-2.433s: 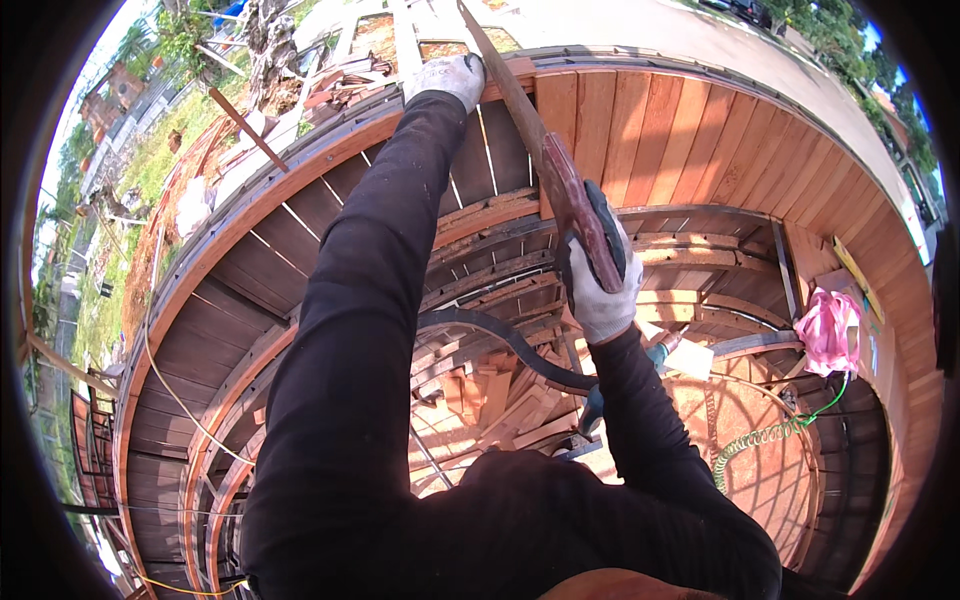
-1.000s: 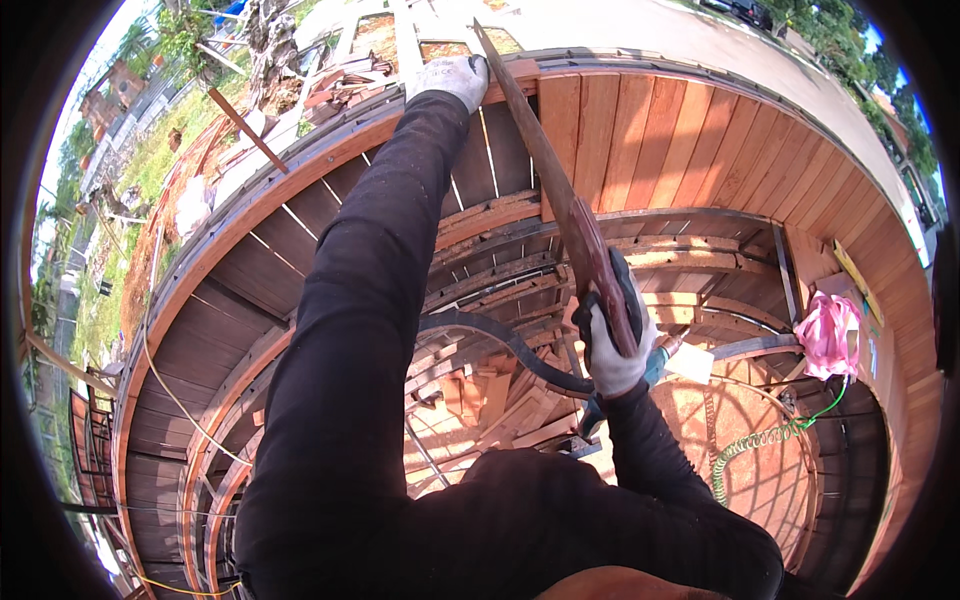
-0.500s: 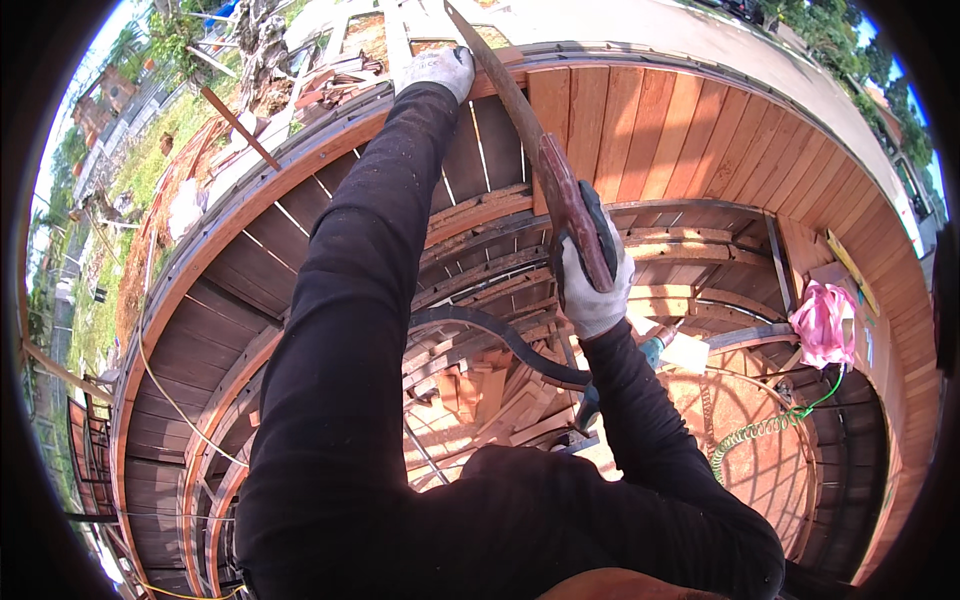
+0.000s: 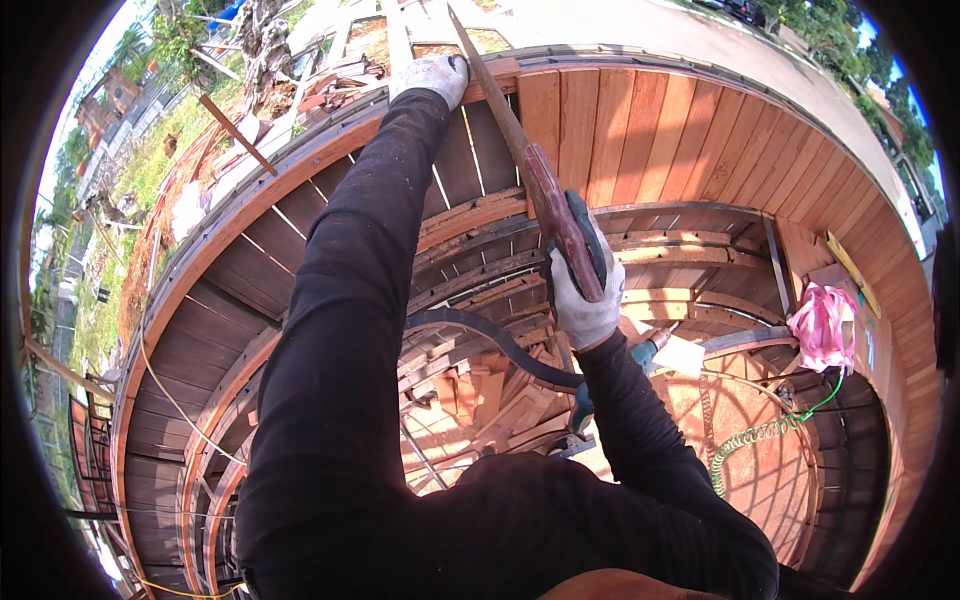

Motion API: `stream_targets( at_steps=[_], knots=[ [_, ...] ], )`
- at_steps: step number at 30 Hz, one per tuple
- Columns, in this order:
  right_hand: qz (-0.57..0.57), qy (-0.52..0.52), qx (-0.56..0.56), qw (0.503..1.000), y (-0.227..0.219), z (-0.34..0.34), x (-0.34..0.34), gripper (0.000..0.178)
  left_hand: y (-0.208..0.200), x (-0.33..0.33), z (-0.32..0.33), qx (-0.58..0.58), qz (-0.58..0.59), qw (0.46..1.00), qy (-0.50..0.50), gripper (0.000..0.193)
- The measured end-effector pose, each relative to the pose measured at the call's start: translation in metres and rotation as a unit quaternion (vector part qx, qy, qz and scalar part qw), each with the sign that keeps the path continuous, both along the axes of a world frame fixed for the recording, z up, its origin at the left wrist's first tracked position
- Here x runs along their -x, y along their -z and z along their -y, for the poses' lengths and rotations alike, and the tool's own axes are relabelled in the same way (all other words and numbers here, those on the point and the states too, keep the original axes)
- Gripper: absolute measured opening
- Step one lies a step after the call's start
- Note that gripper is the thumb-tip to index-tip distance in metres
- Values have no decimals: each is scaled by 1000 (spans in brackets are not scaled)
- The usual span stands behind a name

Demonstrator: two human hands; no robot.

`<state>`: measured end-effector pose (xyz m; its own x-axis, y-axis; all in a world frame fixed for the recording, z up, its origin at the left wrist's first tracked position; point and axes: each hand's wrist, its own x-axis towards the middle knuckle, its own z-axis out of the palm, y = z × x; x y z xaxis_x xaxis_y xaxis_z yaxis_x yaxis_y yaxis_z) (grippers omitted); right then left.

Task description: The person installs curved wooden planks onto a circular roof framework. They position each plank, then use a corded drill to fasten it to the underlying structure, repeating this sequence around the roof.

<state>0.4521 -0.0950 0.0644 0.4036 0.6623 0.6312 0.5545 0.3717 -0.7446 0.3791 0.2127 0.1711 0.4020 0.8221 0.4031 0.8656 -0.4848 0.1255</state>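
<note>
The dull, tapering handsaw [image 4: 535, 165], its red-brown handle [image 4: 562, 220] clamped in the right grip [image 4: 603, 285], points lengthwise forward-left over the curved rim [image 4: 340, 145] beside the left grip [image 4: 432, 78], whose closure I cannot tell.

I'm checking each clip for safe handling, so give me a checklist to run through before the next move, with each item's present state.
1. Saw firmly held: ok, the right hand is wrapped around its handle.
2. Both hands gloved: ok.
3. Left hand supported: ok, it appears to rest on the rail.
4. Left hand well away from the blade: not ok, in my judgement; it is close beside it.
5. Blade touching the rail: cannot tell; the contact is unclear from above.
6. Teal tool apart from the saw: ok, it is beside the right forearm.
</note>
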Motion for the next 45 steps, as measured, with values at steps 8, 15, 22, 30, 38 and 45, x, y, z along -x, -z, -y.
stream_targets(
  at_steps=[8,15,22,30,38,45],
  knots=[
    [10,14,-36,999,-3,-17,0,50,2,-1,-5,-1,-15,1000,-19,56],
    [19,3,42,999,2,35,12,53,1,-2,-5,10,23,999,-26,59],
    [23,31,-65,997,-4,-27,9,50,-2,2,-4,28,-19,999,-1,60],
    [-42,22,25,999,24,29,14,51,1,2,-4,29,-14,999,1,58],
    [43,-11,-74,996,56,78,11,55,1,-4,-9,-2,11,999,-31,56],
    [-149,106,77,980,107,277,-21,54,17,-6,-22,-67,34,995,-68,58]
  ],
)
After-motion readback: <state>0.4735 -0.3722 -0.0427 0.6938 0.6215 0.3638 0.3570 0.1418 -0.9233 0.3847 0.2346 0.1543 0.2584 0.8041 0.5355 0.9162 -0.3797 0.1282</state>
